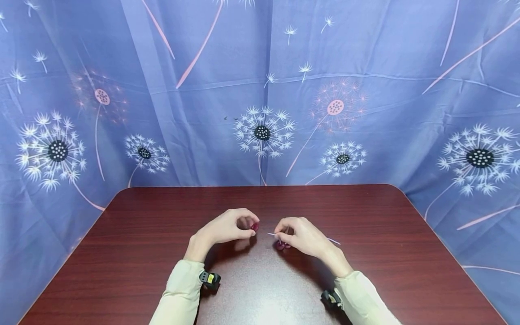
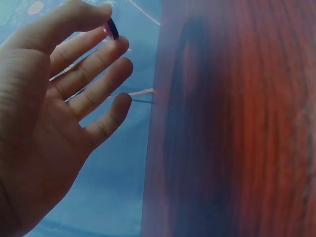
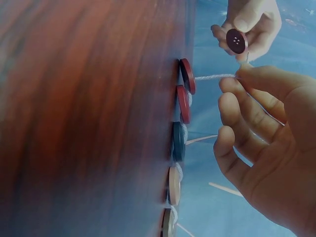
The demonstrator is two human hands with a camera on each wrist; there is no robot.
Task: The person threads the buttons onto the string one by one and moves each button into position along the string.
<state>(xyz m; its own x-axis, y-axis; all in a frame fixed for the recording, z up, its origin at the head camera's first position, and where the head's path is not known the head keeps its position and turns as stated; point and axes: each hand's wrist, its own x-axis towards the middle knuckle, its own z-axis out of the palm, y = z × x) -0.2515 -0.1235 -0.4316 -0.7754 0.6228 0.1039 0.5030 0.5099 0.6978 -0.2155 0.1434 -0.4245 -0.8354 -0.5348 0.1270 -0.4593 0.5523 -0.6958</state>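
My left hand (image 1: 226, 227) pinches a dark red round button (image 3: 237, 42) between thumb and index fingertip. Several small holes show in its face in the right wrist view. A white string (image 3: 213, 77) is pinched by my right hand (image 1: 305, 238), with a short end sticking out past the fingertips toward the held button. From that hand the string runs to a row of threaded buttons on the table: a dark red one (image 3: 187, 76), a red one (image 3: 183, 104), a dark teal one (image 3: 178, 141), a beige one (image 3: 174, 185) and an olive one (image 3: 168, 223). The hands are slightly apart.
Both hands are over the reddish-brown wooden table (image 1: 142, 243). Behind it and at the sides hangs a blue curtain (image 1: 203, 113) with dandelion prints. A black wrist camera (image 1: 210, 279) is strapped to the left sleeve, and another (image 1: 331, 298) to the right.
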